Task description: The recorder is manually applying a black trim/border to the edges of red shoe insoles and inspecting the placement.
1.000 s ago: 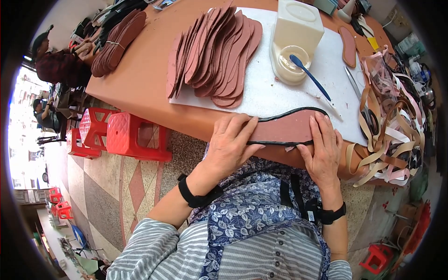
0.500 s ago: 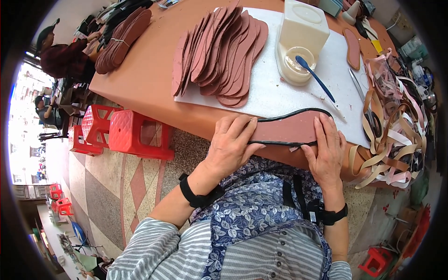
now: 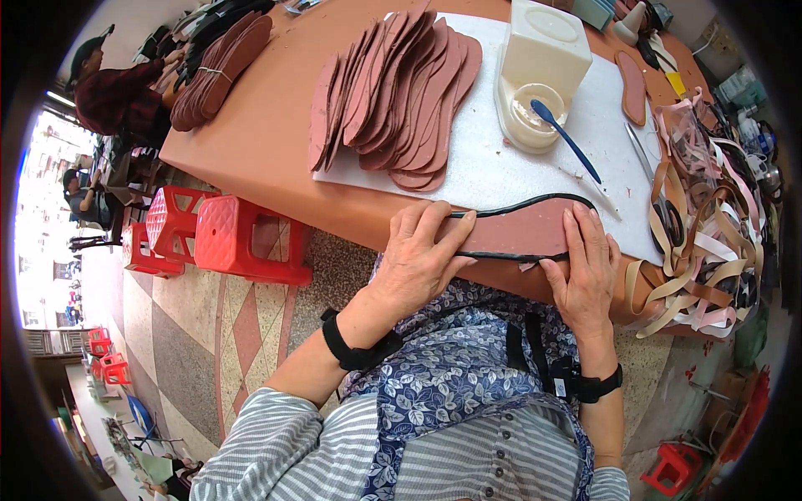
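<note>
Fingers: both sets flat and spread, pressing down rather than curled round anything.
Left hand (image 3: 422, 250): palm down on the near left end of the brown insole (image 3: 525, 230), fingertips reaching over its black edge strip (image 3: 510, 203).
Right hand (image 3: 585, 271): laid on the insole's right part, fingers (image 3: 585, 238) pointing away from the body, thumb tucked against the near black edging.
Insole: lying flat at the near edge of the white mat (image 3: 501, 167), right in front of the person, between the two hands; the black strip runs round its rim, top and bottom.
Wrists: a black band (image 3: 355, 351) on the left, a black watch (image 3: 595, 386) on the right.
Stack: a fanned pile of brown insoles (image 3: 401, 92) sits further back on the mat, well apart from the hands.
Glue pot: white container (image 3: 539, 71) with a blue-handled brush (image 3: 566, 138) resting in its dish, just beyond the worked insole.
Straps: a tangle of tan, pink and white strips (image 3: 710, 225) heaped at the table's right end, near the right hand.
Table: orange-brown top (image 3: 251, 142), with red plastic stools (image 3: 225, 242) on the floor beside it.
Far side: another bundle of insoles (image 3: 221, 67), and a person in a dark red top (image 3: 117, 96) at that corner.
</note>
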Action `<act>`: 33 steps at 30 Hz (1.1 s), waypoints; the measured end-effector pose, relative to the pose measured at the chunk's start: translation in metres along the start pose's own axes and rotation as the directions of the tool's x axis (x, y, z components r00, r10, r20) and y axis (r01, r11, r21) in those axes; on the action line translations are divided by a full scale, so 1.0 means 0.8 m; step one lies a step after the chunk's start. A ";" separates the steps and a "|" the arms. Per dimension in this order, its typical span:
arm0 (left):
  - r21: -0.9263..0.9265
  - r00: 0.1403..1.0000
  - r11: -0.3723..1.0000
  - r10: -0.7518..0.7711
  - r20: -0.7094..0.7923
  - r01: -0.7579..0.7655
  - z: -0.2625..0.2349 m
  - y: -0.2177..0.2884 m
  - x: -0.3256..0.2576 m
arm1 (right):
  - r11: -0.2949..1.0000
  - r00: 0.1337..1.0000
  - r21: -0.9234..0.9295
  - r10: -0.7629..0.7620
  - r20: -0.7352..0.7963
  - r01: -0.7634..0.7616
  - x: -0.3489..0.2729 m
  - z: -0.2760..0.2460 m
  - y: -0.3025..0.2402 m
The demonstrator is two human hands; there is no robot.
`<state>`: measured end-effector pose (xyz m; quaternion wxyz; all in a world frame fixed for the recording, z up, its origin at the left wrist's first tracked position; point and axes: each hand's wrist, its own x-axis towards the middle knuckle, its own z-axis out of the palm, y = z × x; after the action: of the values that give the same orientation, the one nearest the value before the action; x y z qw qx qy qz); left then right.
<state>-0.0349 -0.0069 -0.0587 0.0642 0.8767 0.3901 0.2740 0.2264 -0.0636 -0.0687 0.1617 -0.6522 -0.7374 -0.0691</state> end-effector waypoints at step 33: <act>0.016 0.990 0.993 0.114 0.086 -0.116 0.022 0.027 0.047 | 1.000 0.999 0.019 -0.003 -0.038 0.004 0.001 0.001 -0.001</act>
<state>0.0092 0.0072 -0.0501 0.0556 0.9091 0.3388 0.2358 0.2258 -0.0629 -0.0693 0.1819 -0.6480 -0.7359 -0.0747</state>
